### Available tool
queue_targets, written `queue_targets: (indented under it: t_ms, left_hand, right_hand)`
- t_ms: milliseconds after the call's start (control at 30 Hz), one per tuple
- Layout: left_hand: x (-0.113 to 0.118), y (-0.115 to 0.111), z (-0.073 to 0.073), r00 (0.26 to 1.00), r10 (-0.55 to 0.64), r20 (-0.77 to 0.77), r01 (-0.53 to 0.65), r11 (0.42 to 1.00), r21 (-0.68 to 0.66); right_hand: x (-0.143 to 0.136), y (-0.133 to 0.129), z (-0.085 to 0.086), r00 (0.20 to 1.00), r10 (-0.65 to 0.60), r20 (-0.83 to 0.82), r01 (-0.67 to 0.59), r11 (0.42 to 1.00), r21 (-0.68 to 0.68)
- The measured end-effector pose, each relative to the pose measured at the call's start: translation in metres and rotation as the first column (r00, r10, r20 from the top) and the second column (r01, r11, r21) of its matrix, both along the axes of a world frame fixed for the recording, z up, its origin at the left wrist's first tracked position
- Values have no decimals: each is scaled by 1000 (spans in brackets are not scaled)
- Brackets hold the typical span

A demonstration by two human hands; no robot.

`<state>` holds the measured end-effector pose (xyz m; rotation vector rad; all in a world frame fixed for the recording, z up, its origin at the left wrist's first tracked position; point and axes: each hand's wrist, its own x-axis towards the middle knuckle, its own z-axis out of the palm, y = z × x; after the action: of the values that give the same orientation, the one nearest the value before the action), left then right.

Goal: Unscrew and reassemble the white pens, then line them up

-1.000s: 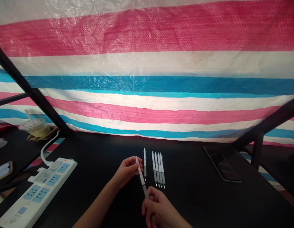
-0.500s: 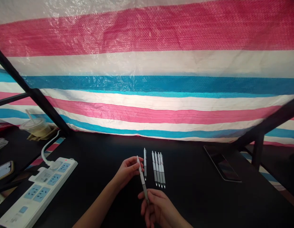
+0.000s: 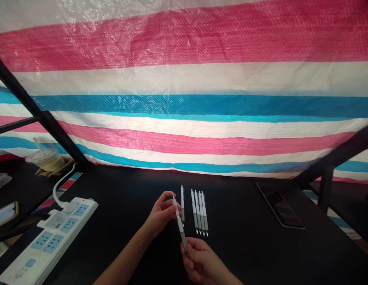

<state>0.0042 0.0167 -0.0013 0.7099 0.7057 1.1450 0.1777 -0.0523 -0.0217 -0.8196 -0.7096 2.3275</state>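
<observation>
A white and grey click pen (image 3: 180, 225) is held at a slant between my two hands, above the black table. My left hand (image 3: 162, 211) pinches its upper, clicker end. Around the grey lower end, the fingers of my right hand (image 3: 201, 259) are closed, and they hide the tip. Just beyond my left fingertips lies a single similar pen (image 3: 182, 204), partly covered by them. To its right several matching pens (image 3: 199, 213) lie side by side in a row, tips toward me.
A white power strip (image 3: 48, 241) with a plugged-in cable lies at left. Farther left are a phone (image 3: 5, 215) and a lidded cup (image 3: 47, 158). A dark tablet (image 3: 280, 206) lies at right. Striped sheeting (image 3: 184, 79) hangs behind, between black frame bars (image 3: 65, 138).
The fingers of my right hand have closed in around the pen's lower end; before, they were more spread. The held pen has shifted slightly right. The pens on the table lie as before.
</observation>
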Motion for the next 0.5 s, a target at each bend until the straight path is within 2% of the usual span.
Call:
queue_targets:
  t_ms: [233, 367, 500]
  left_hand:
    - [6, -2, -3, 995, 72, -67, -70, 997, 45]
    - [5, -2, -3, 988, 74, -133, -66, 996, 66]
    - [4, -1, -4, 982, 83, -169, -72, 995, 72]
  right_hand:
    - [0, 1, 6, 999, -28, -15, 28, 999, -30]
    - [2, 1, 16, 996, -25, -84, 21, 999, -50]
    - [3, 2, 20, 992, -41, -120, 28, 994, -106]
